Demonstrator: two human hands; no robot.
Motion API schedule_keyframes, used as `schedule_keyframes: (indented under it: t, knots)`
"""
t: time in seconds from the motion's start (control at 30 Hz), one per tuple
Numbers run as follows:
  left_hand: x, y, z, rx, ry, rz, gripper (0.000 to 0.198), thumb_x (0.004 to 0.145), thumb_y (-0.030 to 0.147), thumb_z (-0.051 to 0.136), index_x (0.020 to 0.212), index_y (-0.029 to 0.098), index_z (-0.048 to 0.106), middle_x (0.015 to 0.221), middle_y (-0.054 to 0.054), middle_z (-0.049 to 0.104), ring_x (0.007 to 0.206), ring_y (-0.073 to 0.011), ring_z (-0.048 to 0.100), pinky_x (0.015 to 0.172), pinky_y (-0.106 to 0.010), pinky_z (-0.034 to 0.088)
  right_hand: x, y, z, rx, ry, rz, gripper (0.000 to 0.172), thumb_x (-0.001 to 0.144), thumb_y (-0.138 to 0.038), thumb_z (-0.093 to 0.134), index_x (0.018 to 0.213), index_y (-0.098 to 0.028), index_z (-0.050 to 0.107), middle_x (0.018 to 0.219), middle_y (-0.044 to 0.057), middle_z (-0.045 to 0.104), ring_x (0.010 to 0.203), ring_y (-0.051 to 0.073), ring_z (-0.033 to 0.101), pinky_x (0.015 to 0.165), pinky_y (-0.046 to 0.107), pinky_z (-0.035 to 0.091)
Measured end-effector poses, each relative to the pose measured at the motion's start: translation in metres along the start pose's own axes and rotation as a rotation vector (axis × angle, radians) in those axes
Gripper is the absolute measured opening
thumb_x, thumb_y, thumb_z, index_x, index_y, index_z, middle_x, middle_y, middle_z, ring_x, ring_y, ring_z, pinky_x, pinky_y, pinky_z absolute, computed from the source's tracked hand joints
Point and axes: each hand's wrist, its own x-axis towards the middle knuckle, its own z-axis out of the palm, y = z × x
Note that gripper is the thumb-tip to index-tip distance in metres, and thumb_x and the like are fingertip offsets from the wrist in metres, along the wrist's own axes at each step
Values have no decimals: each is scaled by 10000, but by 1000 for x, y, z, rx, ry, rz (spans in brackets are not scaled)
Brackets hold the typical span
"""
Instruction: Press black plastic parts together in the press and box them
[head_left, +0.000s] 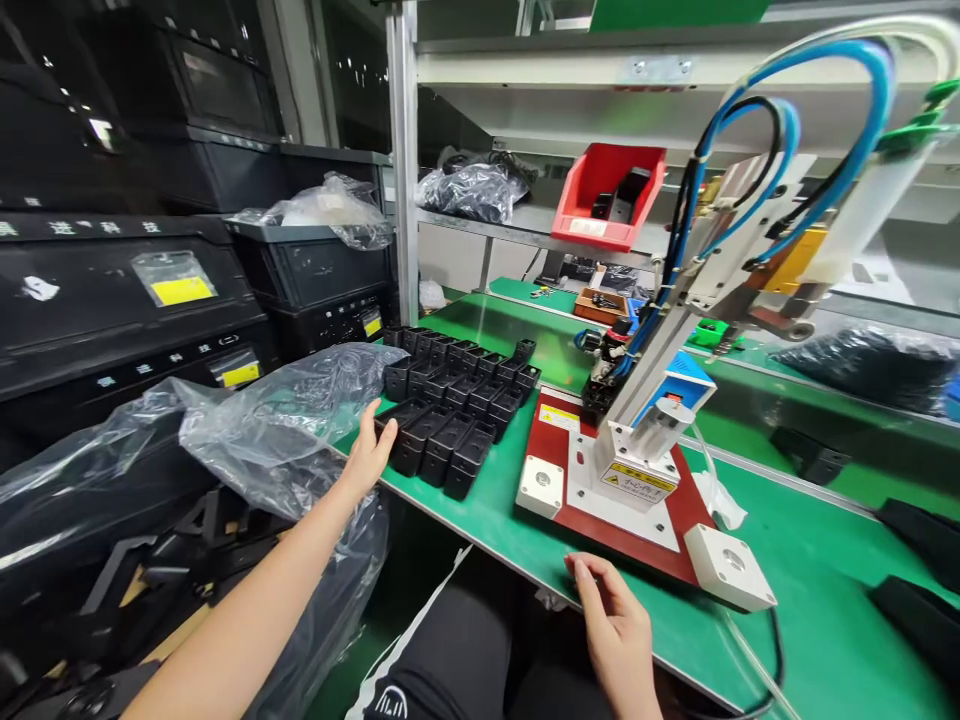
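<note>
My left hand (369, 450) is at the near left end of rows of black plastic housings (469, 455) on the green bench. Its thumb and fingers are closed about the end of the leftmost front housing (405, 412). The housings stand side by side, most with their hollow tops up. My right hand (616, 620) is by the bench's front edge, in front of a pneumatic press (637, 465) on a dark red base. Its fingers are curled towards the thumb, and no object shows in them.
White button boxes (540, 485) sit at the front corners of the press base. Clear plastic sheeting (285, 410) covers a bin of black parts (172, 560) at left. A red bin (609, 195) hangs above. Black crates (112, 300) are stacked left; hoses (832, 60) arch over the press.
</note>
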Motion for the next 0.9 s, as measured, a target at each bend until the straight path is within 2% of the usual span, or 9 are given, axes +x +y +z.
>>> schedule_keyframes:
  t: [0.1, 0.2, 0.3, 0.4, 0.47, 0.53, 0.63, 0.77, 0.9]
  knots:
    - [-11, 1, -4, 31, 18, 23, 638, 938, 524, 371, 1444, 150, 260, 1487, -194, 369, 1365, -291, 397, 1094, -479, 375, 4, 4, 13, -40, -49, -51, 415, 840, -588, 579, 832, -193, 702, 866, 65, 717, 799, 232, 688, 703, 261, 549]
    - [-36, -6, -24, 106, 74, 63, 572, 924, 482, 427, 1403, 181, 340, 1444, -147, 443, 1332, -245, 439, 1088, -426, 395, 8, 15, 16, -102, -63, -70, 450, 821, -626, 581, 851, -197, 713, 887, 59, 728, 814, 241, 694, 715, 262, 554]
    - [-67, -35, -71, 249, 168, -16, 428, 911, 441, 445, 1246, 178, 494, 1329, -126, 537, 1276, -233, 482, 1089, -403, 382, 12, 26, 13, -179, -67, -55, 508, 793, -679, 580, 874, -198, 722, 890, 58, 738, 840, 264, 698, 744, 285, 560]
    - [-94, -84, -135, 432, 209, -269, 326, 941, 389, 385, 1052, 149, 576, 1121, -132, 625, 1132, -250, 574, 1009, -414, 436, 13, 30, 13, -258, -81, -59, 590, 773, -746, 545, 891, -196, 720, 882, 67, 740, 844, 291, 696, 750, 328, 553]
    - [-109, -120, -171, 533, 139, -466, 283, 939, 369, 438, 911, 145, 607, 942, -102, 655, 976, -244, 631, 908, -419, 487, 12, 28, 15, -305, -88, -66, 631, 766, -784, 512, 889, -198, 712, 881, 72, 736, 842, 306, 693, 750, 356, 538]
    - [-122, -151, -190, 596, 17, -617, 253, 917, 370, 538, 852, 138, 616, 858, -63, 651, 865, -211, 641, 835, -405, 512, 10, 23, 17, -333, -93, -66, 653, 764, -806, 489, 889, -201, 702, 893, 76, 731, 851, 318, 687, 762, 379, 521]
    - [-130, -183, -182, 623, -163, -689, 243, 897, 359, 608, 973, 129, 625, 1001, -67, 648, 937, -196, 623, 866, -412, 512, 8, 19, 19, -356, -85, -49, 667, 759, -820, 479, 898, -205, 695, 906, 77, 723, 868, 329, 677, 785, 396, 495]
    - [-118, -206, -137, 599, -321, -696, 364, 893, 344, 617, 1199, 153, 566, 1240, -105, 571, 1103, -245, 572, 945, -472, 485, 7, 18, 20, -376, -74, -31, 648, 759, -806, 504, 906, -204, 694, 905, 72, 717, 872, 322, 669, 804, 388, 477]
    - [-98, -219, -101, 565, -376, -820, 348, 895, 333, 618, 1188, 151, 570, 1200, -100, 587, 1071, -242, 590, 919, -466, 505, 6, 19, 22, -412, -46, -39, 642, 783, -789, 497, 911, -193, 697, 906, 74, 715, 833, 301, 668, 785, 374, 472]
